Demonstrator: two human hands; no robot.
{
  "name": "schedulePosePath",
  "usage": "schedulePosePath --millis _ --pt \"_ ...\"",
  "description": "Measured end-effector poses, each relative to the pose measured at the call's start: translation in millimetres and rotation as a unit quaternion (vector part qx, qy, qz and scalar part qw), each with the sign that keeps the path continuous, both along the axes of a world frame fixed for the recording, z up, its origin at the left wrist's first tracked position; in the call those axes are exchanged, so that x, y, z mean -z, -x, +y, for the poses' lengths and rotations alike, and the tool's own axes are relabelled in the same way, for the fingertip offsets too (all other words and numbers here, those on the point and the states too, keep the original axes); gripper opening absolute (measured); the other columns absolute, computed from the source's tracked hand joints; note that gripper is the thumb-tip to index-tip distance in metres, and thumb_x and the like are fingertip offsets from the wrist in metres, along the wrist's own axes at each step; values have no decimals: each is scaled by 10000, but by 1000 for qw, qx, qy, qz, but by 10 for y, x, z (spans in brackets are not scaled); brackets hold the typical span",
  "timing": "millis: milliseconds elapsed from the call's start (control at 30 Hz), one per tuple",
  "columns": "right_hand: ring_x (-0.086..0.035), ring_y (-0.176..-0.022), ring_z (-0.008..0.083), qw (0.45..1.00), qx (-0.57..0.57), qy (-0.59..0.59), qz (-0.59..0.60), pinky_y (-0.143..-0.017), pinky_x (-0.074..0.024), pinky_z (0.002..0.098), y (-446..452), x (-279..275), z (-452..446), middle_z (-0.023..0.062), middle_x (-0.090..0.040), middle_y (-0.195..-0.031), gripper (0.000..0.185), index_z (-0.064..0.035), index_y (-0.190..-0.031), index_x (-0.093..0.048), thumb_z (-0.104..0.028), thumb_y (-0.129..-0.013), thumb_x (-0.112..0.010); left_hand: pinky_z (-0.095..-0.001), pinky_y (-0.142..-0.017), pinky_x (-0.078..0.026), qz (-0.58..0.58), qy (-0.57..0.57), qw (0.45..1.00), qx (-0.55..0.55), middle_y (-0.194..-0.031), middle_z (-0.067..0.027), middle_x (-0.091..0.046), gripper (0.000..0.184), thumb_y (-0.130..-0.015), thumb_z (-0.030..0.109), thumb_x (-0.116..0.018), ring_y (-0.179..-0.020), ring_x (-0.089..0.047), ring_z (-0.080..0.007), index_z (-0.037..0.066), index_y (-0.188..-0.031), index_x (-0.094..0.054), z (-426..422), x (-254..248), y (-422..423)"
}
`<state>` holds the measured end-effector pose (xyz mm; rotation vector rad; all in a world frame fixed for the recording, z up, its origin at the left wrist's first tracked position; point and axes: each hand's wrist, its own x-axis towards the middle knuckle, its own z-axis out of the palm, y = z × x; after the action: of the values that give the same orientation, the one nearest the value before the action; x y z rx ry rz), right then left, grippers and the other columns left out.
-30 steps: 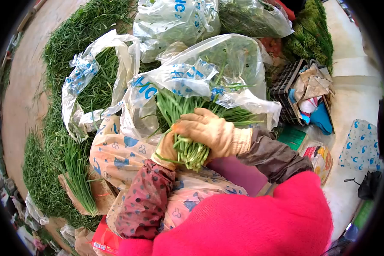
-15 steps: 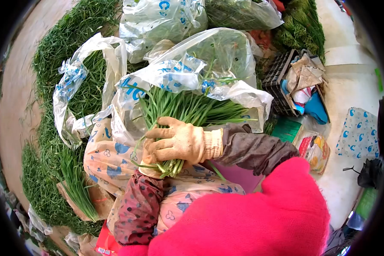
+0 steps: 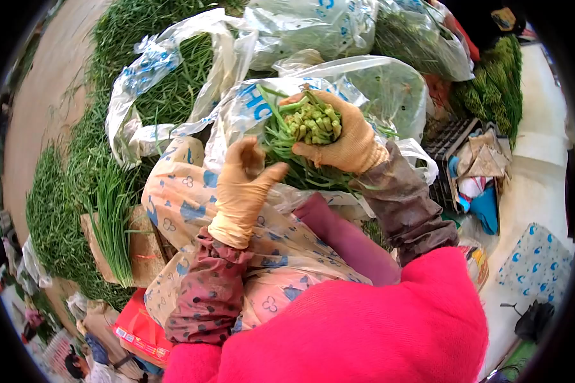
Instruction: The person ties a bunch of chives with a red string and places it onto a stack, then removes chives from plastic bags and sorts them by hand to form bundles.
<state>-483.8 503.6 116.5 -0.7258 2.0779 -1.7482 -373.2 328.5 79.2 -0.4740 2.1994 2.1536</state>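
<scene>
My right hand, in a tan knit glove, is wrapped round a bunch of chive-like green stalks. The pale, thick stem ends face up toward me, and the leafy part is mostly hidden beneath. My left hand, also gloved, is to the left of the bunch with thumb and fingers apart and nothing between them. Under the bunch spreads an open clear plastic bag with blue print. My lap is covered by a peach patterned apron.
Loose greens lie heaped on the left. A smaller bundle of greens rests on a cardboard piece. Stuffed plastic bags stand at the back. On the right is a black crate with paper and cloth; a red bag is lower left.
The bunch has turned from lying sideways to stem ends up, held in my right hand. My left hand has come off it, fingers apart. The view has shifted.
</scene>
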Motion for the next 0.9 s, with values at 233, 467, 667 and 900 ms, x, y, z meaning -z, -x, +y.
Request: schedulePosePath --millis 233,467,667,900 --pt "-575 -1073 191 982 -130 -32 132 -954 -432 312 -39 -373 -498 130 -603 -1173 691 5 -1236 -487 -108 -640 -817 -413 -999 -428 -114 -633 757 -117 -1271 -41 -537 450 -920 470 -506 -1180 -507 -224 153 -1240 -519 375 -272 219" --pt "-640 -867 186 987 -84 -55 124 -773 -513 316 159 -309 -815 92 -659 -967 573 -25 -1191 -534 -88 -668 -759 -429 -1007 -391 5 -243 970 -15 -1306 -171 -475 807 -721 315 -743 -1213 -459 -306 53 -1366 -335 17 -90 235" --pt "-628 -827 134 981 16 194 -22 -718 -545 282 956 -1091 -659 58 -658 -949 485 -26 -1185 -562 -57 -735 -742 -375 -981 -401 168 191 964 -74 -1225 -164 -544 719 -676 126 -796 -1148 -510 -278 7 -1295 -449 -440 -711 -182" --pt "-644 -832 245 940 -140 35 310 -777 -556 330 516 -1480 -1354 99 -641 -931 598 -103 -1164 -543 -55 -606 -751 -478 -948 -464 -30 -605 730 315 -1384 -295 -377 1165 -635 679 -706 -1244 -451 -402 22 -1453 -198 -337 -736 -182"
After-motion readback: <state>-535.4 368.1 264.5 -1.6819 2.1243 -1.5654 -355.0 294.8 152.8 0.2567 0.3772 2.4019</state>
